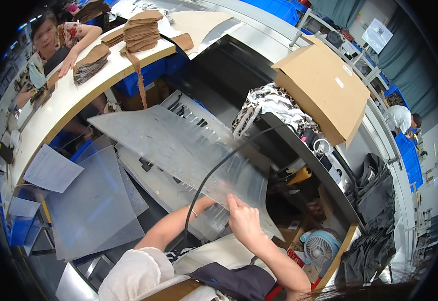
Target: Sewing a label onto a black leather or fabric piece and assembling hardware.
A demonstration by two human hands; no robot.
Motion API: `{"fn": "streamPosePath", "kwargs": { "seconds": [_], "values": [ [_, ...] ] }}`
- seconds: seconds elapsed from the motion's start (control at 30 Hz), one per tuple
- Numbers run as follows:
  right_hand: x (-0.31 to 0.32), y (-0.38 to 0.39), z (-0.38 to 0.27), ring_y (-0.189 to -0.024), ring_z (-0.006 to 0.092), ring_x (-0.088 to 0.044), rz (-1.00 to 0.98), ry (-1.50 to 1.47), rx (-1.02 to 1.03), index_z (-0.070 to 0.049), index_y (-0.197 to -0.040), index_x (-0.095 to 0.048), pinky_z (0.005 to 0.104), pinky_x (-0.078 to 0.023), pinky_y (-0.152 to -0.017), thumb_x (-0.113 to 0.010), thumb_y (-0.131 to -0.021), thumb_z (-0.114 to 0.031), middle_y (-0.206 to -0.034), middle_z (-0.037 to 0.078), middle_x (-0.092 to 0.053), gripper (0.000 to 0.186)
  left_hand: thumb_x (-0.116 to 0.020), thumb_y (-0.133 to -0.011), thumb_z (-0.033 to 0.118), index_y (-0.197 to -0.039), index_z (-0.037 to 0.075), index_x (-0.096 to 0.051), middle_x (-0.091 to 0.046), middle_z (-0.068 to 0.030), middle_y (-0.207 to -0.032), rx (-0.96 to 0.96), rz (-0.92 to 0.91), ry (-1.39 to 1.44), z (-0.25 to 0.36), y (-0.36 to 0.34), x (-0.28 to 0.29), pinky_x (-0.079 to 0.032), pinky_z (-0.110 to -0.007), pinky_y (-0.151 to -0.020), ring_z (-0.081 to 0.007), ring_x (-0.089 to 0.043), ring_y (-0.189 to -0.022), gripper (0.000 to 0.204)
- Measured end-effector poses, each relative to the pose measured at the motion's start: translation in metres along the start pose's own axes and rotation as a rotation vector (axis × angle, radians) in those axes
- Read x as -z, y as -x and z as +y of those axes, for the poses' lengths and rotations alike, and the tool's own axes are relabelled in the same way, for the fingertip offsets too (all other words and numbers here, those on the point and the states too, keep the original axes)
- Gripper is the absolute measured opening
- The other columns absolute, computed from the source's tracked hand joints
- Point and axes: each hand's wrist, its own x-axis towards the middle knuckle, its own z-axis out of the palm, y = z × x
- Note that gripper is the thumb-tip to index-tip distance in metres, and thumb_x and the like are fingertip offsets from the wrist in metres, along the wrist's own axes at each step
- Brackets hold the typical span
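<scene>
A large clear, scuffed plastic sheet [168, 150] is raised at a slant over a lower panel [133, 160] with dark cut-out slots. My left hand [221, 189] is beneath the sheet, blurred through it, so its fingers are unclear. My right hand [244, 220] grips the sheet's near edge, index finger stretched along it. A black cable [219, 165] arches across the sheet. More translucent sheets [88, 200] lie to the left, near a printed paper [53, 168].
A curved white counter [63, 110] bears brown stacks [141, 32]; a co-worker [53, 40] leans there. At right are a cardboard box [324, 88], leopard-print fabric [259, 103], a small fan [319, 248] and black material [372, 215]. Another person [402, 120] works at far right.
</scene>
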Motion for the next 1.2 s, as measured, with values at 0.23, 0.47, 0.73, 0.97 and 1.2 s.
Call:
{"fn": "streamPosePath", "kwargs": {
  "seconds": [0.23, 0.47, 0.73, 0.97, 1.2],
  "values": [
    [0.014, 0.014, -0.013, -0.088, 0.0321, -0.063, -0.022, 0.154, 0.111, 0.009, -0.106, -0.05, 0.0333, -0.054, -0.071, -0.057, -0.066, -0.001, -0.1, 0.022, -0.06, 0.042, -0.047, -0.09, 0.025, -0.11, 0.011, -0.054, -0.057, -0.011, -0.107, -0.02, 0.089, -0.259, 0.082, 0.013, 0.119, -0.046, -0.039, -0.084, -0.023, -0.055, -0.101, 0.025],
    [0.005, 0.014, 0.006, -0.091, 0.0332, -0.062, -0.007, 0.079, -0.019, 0.011, -0.107, -0.049, 0.0341, -0.053, -0.075, -0.056, -0.065, -0.002, -0.104, 0.024, -0.059, 0.044, -0.048, -0.089, 0.025, -0.11, 0.012, -0.055, -0.058, -0.0121, -0.107, -0.063, 0.183, -0.5, 0.071, -0.007, 0.094, -0.046, -0.04, -0.083, -0.025, -0.056, -0.1, 0.026],
    [-0.026, 0.003, -0.048, -0.094, 0.0338, -0.061, -0.063, 0.025, -0.018, 0.011, -0.112, -0.045, 0.0376, -0.054, -0.07, -0.053, -0.067, 0.0, -0.109, 0.025, -0.057, 0.047, -0.049, -0.087, 0.024, -0.11, 0.013, -0.055, -0.058, -0.0134, -0.106, -0.123, 0.264, -0.757, -0.063, 0.016, 0.028, -0.046, -0.041, -0.082, -0.0273, -0.057, -0.098, 0.026],
    [-0.003, 0.005, -0.03, -0.086, 0.0331, -0.063, -0.029, -0.038, 0.005, 0.009, -0.11, -0.044, 0.0382, -0.053, -0.064, -0.053, -0.067, 0.001, -0.108, 0.024, -0.057, 0.044, -0.049, -0.086, 0.024, -0.11, 0.014, -0.056, -0.059, -0.0145, -0.106, -0.193, 0.407, -0.962, -0.067, 0.01, 0.016, -0.046, -0.042, -0.081, -0.0293, -0.057, -0.097, 0.027],
    [-0.003, 0.01, -0.024, -0.082, 0.0345, -0.063, -0.121, -0.123, -0.019, 0.007, -0.112, -0.046, 0.0382, -0.053, -0.064, -0.053, -0.067, 0.003, -0.106, 0.024, -0.058, 0.046, -0.05, -0.085, 0.024, -0.11, 0.015, -0.057, -0.059, -0.0156, -0.106, -0.265, 0.563, -1.187, -0.062, 0.019, 0.031, -0.046, -0.043, -0.08, -0.0313, -0.058, -0.095, 0.028]
  ]
}}
